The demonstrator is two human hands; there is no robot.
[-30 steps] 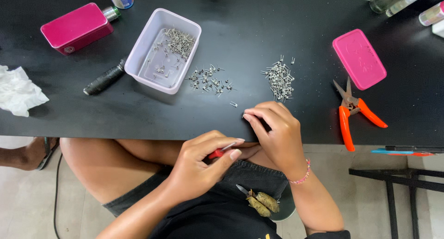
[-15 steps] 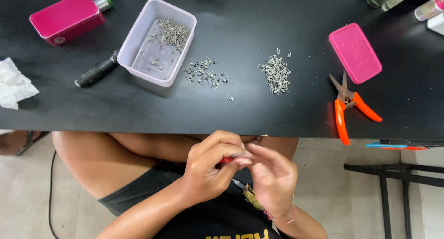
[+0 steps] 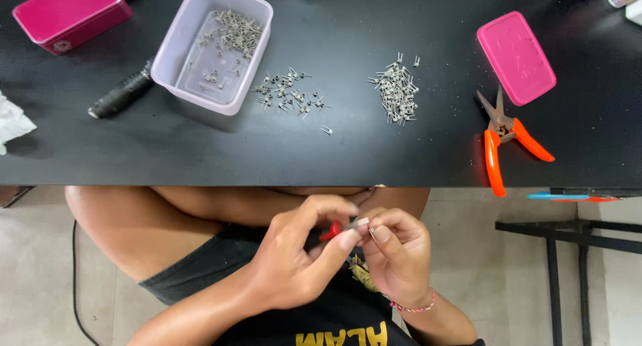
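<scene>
I see both hands working in the lap, just near of the black table's (image 3: 200,158) edge. The left hand (image 3: 294,259) is curled closed around a small red tool (image 3: 330,231), thumb and forefinger pinching it near its tip. The right hand (image 3: 398,255) pinches a tiny pale metal piece (image 3: 361,222) against that tip; the piece is so small I can only guess it is 1 of the wire coils.

My reading is that the step in hand is fitting or shaping 1 coil on the tool. The next move calls for a steady pinch and fine fingertip control, since the piece could easily slip to the floor.

On the table, well apart from the hands, lie 2 loose heaps of coils, 1 mid-left (image 3: 287,95) and 1 mid-right (image 3: 396,88), with more in the pale tray (image 3: 175,71) at far left. Orange-handled snips (image 3: 501,142) lie at the right, near a pink lid (image 3: 515,57).
</scene>
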